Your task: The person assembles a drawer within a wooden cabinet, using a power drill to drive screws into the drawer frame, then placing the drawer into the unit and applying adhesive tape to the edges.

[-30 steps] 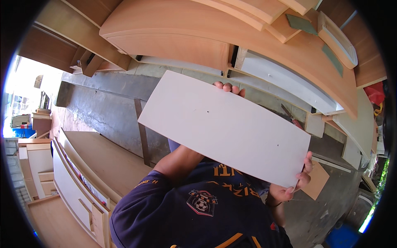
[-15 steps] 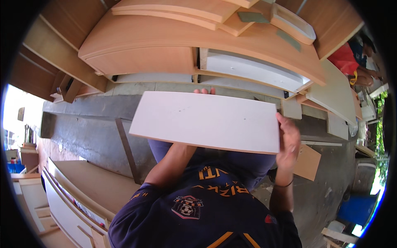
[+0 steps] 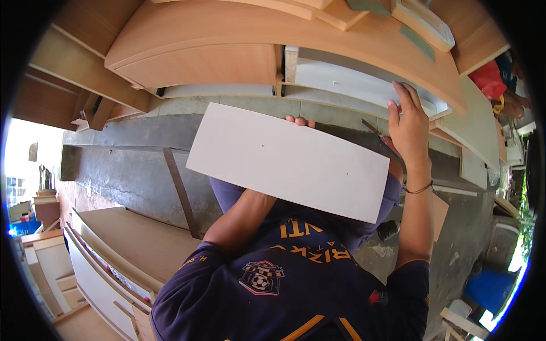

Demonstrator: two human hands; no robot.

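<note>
A white rectangular board [image 3: 287,162] with two small dark holes or marks lies slanted above my lap, its right end lower. My left hand [image 3: 300,121] grips it from beneath; the fingertips curl over the far edge and the palm is hidden. My right hand [image 3: 408,122] is off the board, its fingers stretched out and holding nothing I can see. It is close to the front of an open white compartment [image 3: 341,79] in a wooden cabinet [image 3: 205,65]. A slim tool with a reddish handle [image 3: 391,145] shows beside my right wrist, partly hidden.
Loose wooden pieces [image 3: 341,14] and a tray-like frame [image 3: 424,23] lie on the cabinet top. A dark strip [image 3: 181,190] leans at left above stacked panels [image 3: 114,250]. A person in red [image 3: 488,79] is at far right. A blue container [image 3: 493,287] stands lower right.
My right hand has let go of the board's right end and moved up toward the cabinet. The board has tilted, right end down, and different marks show on its face.
</note>
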